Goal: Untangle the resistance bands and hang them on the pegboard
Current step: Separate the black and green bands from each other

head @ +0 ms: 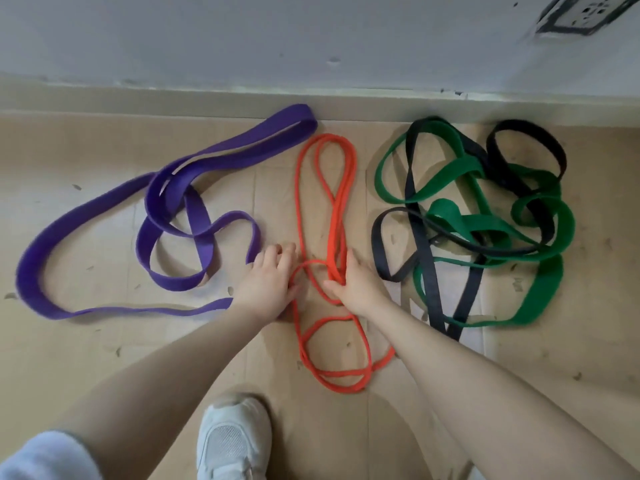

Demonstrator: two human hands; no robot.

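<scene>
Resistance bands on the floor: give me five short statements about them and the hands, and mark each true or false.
1. The thin orange resistance band lies between the wide purple band and the green-and-black tangle. True.
2. The right hand grips the orange band. True.
3. The wide green band lies apart from the narrow black band. False: they are intertwined.
4. The left hand lifts the purple band. False: it is beside the orange band.
5. One band already hangs on a pegboard. False: all four lie on the floor.
</scene>
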